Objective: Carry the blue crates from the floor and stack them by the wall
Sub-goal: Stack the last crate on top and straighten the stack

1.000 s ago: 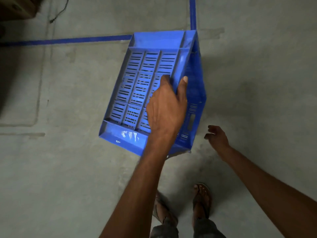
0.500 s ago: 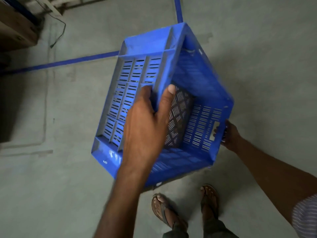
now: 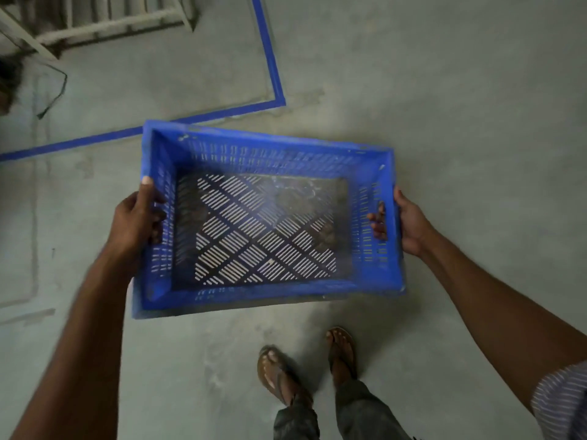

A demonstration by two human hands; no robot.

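Note:
A blue slotted plastic crate (image 3: 370, 173) is held level above the grey floor, open side up, empty, with its perforated bottom visible. My left hand (image 3: 135, 220) grips its left short wall, thumb over the rim and fingers through the handle slot. My right hand (image 3: 408, 222) grips the right short wall, its fingertips poking through that handle slot. No other crates are in view, and the wall stack is not visible.
Blue tape lines (image 3: 270, 58) mark a corner on the concrete floor beyond the crate. A pale metal frame (image 3: 104, 22) stands at the top left, with a loose black cable (image 3: 55, 90) beside it. My sandalled feet (image 3: 305, 369) are just below the crate.
The crate has turned from tilted on its side to level and open side up. My right hand has come onto the right handle, and my left hand has shifted to the left wall.

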